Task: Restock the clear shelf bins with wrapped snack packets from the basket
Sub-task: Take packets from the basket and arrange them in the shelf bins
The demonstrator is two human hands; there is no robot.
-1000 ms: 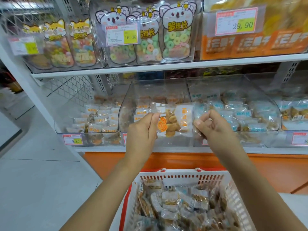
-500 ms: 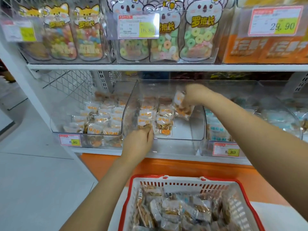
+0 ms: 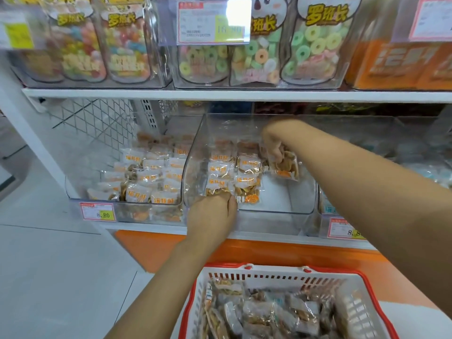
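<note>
Here the snack packet (image 3: 285, 167) is a clear wrapper with a white and orange label and golden-brown pieces showing through. It hangs tilted in the centre of the frame, inside the middle bin (image 3: 276, 207), over the bare right part of the bin's floor. Just to its left lie two rows of packets (image 3: 245, 178) of the same kind, label up.

The bin is a clear plastic tub with a low front lip, standing on a white shelf (image 3: 146, 227) above an orange base panel (image 3: 159, 250). A left bin (image 3: 73, 189) beside it holds more such packets and carries a price tag (image 3: 97, 212). On the upper shelf (image 3: 220, 95) stand candy pouches (image 3: 315, 45) of coloured rings. The floor (image 3: 49, 277) at lower left is pale grey. At the bottom of the frame a white basket (image 3: 281, 274) with a red rim is full of wrapped packets.

The right hand (image 3: 274, 140) reaches in from the right, its fingers curled down and pinching the snack packet by its upper edge, so the packet dangles below them. The left hand (image 3: 212, 214) lies over the front lip at the bin's left, fingertips against the front packet of the rows; whether it grasps one I cannot tell.
</note>
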